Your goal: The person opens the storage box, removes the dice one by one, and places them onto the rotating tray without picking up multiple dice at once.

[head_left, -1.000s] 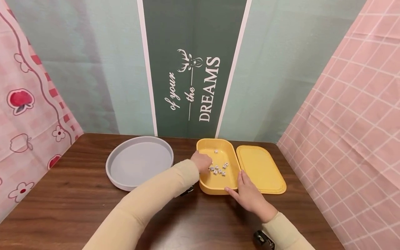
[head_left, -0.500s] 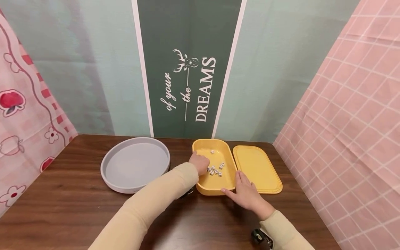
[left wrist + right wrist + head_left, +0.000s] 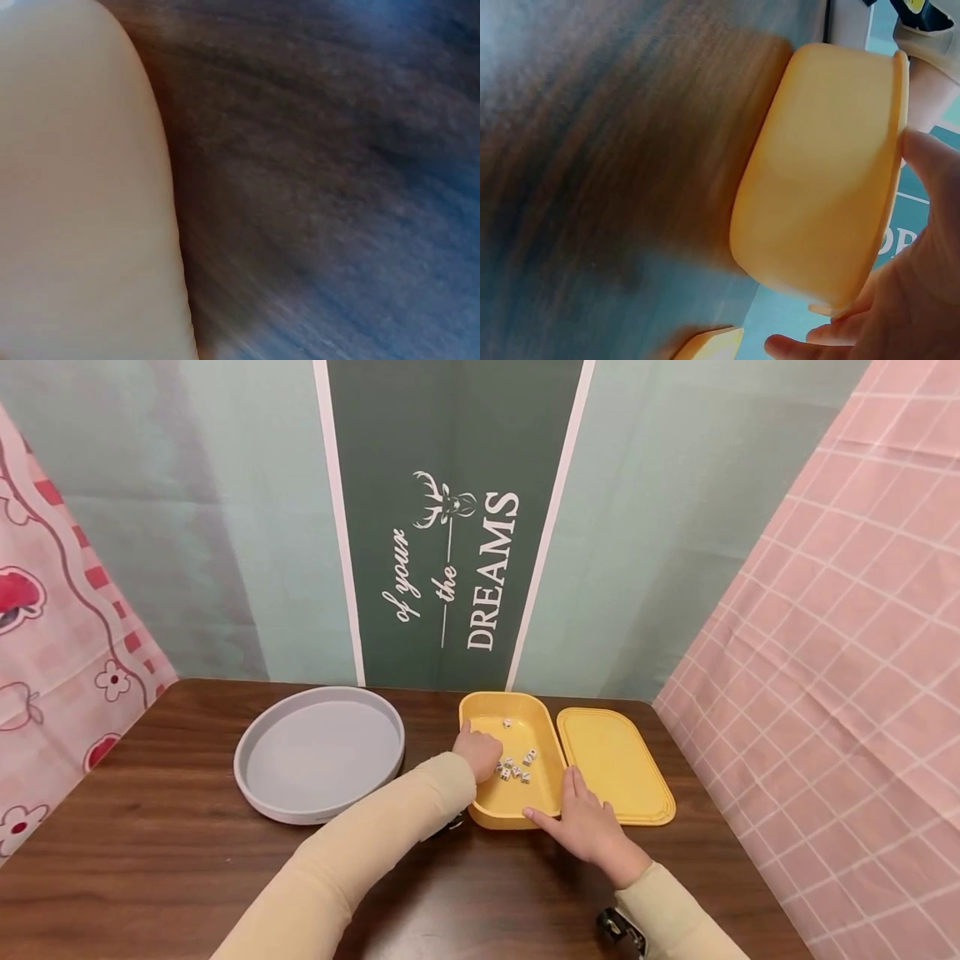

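Yellow plastic, rounded at the corners, the open rectangular box (image 3: 508, 806) sits on the table right of centre, and in it lies a scatter of small white dice (image 3: 516, 766), most bunched near the middle of the floor, one alone (image 3: 507, 723) toward the far end. The person's left hand (image 3: 477, 750) is down inside the box at its left wall, knuckles up and fingers curled under beside the bunch; whether those fingers pinch a die I cannot tell from where the head view looks. The right hand (image 3: 588, 824) lies at the box's near right corner, fingers straight and slightly spread, the forefinger along the near wall and the thumb by the rim; the right wrist view shows the yellow box (image 3: 821, 172) from outside with a thumb tip against its rim. The left wrist view gives only a cream sleeve (image 3: 82, 195) and blurred wood.

Just right of the box, touching or nearly so, the matching flat yellow lid (image 3: 615, 764) lies on the tabletop. To the left, apart from the box, stands a round grey tray with a low rim (image 3: 258, 806), its bottom bare.

All of it rests on a dark brown wood-grain table (image 3: 150, 868). Behind hangs a pale green cloth with a dark green banner (image 3: 450, 527) lettered in white, "of your the DREAMS", under a stag's head. A pink cloth with apples and flowers (image 3: 45, 652) closes the left side, a pink checked cloth (image 3: 840, 652) the right.
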Motion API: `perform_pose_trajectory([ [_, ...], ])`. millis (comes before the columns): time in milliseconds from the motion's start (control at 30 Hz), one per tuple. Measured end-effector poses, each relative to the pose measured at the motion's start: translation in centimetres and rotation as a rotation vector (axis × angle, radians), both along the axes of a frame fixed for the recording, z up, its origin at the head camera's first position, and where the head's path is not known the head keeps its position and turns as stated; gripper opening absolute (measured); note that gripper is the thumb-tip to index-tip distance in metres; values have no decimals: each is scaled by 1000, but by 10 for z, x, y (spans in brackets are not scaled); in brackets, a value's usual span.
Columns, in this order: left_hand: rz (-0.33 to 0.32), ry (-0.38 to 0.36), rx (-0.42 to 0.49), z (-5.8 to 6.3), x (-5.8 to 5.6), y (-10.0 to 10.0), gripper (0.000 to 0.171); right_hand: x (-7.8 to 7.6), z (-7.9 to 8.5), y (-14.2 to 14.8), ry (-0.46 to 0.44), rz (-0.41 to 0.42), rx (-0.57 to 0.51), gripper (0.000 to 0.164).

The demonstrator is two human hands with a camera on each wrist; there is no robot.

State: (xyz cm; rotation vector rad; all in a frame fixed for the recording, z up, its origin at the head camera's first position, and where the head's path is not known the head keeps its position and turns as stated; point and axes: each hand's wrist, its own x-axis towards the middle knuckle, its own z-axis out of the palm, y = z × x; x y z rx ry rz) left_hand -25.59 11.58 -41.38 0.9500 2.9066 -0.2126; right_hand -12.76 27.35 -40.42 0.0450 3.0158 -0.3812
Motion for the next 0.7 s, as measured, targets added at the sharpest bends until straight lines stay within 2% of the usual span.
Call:
perform_pose_trajectory([
  [433,2,0,121,11,-6,-7,9,-2,4,0,-20,24,34,105],
  [567,-15,6,136,20,-6,-13,5,-2,5,0,-15,32,38,104],
  [700,-43,45,131,34,-1,-20,11,-3,6,0,-13,34,40,104],
])
